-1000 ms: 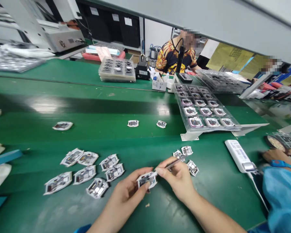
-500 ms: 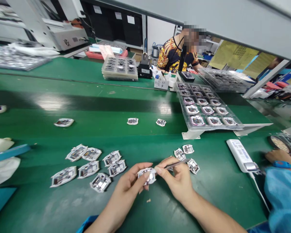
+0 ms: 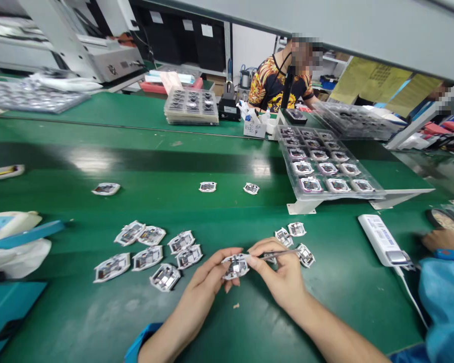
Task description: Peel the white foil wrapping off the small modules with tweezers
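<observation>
On a green workbench (image 3: 71, 317), a cluster of foil-edged electronic modules (image 3: 147, 254) lies left of the hands. The left hand (image 3: 199, 297) pinches one module (image 3: 235, 266) between fingers and thumb, above the bench. The right hand (image 3: 282, 272) pinches slim tweezers (image 3: 274, 256), their tips touching that module. Three more modules (image 3: 295, 242) lie just beyond, and a white cabled unit (image 3: 382, 241) sits further right.

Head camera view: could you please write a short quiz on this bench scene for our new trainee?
1. Which hand holds the tweezers?
2. True or false: the clear plastic tray holds no pieces.
3. How many foil-wrapped pieces lie on the green bench in the cluster nearest the left hand?

Key:
1. The right hand.
2. False: it holds rows of pieces.
3. Seven.
</observation>
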### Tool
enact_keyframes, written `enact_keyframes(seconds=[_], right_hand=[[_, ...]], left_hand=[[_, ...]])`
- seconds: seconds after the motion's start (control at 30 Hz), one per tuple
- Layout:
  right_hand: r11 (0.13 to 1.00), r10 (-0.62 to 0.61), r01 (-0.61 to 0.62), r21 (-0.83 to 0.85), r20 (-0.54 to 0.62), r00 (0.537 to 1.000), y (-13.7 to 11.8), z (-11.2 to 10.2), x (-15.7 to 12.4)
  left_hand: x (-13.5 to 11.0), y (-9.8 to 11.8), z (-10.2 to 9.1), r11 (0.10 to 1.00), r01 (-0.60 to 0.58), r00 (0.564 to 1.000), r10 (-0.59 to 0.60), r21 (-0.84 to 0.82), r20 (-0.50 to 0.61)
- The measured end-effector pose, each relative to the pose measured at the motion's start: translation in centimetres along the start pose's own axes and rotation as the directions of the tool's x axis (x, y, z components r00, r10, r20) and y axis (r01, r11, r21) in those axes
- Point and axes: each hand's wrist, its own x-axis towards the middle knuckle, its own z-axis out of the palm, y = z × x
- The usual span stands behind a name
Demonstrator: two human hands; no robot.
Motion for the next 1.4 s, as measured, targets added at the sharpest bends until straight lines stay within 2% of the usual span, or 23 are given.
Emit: enact_keyframes(seconds=[0.23, 0.47, 0.6, 0.83, 1.1, 1.4], right_hand=[[0.992, 0.099, -0.101, 0.076, 0.04, 0.994, 0.6, 0.3, 0.1], [0.92, 0.291, -0.315, 0.233, 0.134, 0.947, 0.9, 0.4, 0.2], [0.939, 0.269, -0.276, 0.205, 0.062, 0.961, 0.8, 0.5, 0.1], [0.962, 0.24, -0.241, 0.129, 0.02, 0.97, 0.7, 0.6, 0.0], [0.928, 0.289, -0.283, 0.242, 0.012, 0.957, 1.2, 0.7, 0.0], [0.918, 0.266, -0.269, 0.293, 0.048, 0.963, 1.1, 0.6, 0.0]], left_hand=[[0.0, -0.2, -0.1, 0.997, 0.04, 0.999, -0.038, -0.07, 0.03], [-0.4, 0.6, 0.3, 0.997, 0.059, 0.998, -0.058, -0.046, 0.023], [-0.5, 0.8, 0.1, 0.997, 0.051, 0.998, -0.049, -0.052, 0.032], [-0.3, 0.2, 0.0, 0.995, -0.039, 0.998, 0.036, 0.089, 0.042], [-0.4, 0.5, -0.1, 0.992, -0.071, 0.995, 0.063, 0.106, 0.078], [-0.4, 0.6, -0.4, 0.992, -0.059, 0.992, 0.047, 0.109, 0.114]])
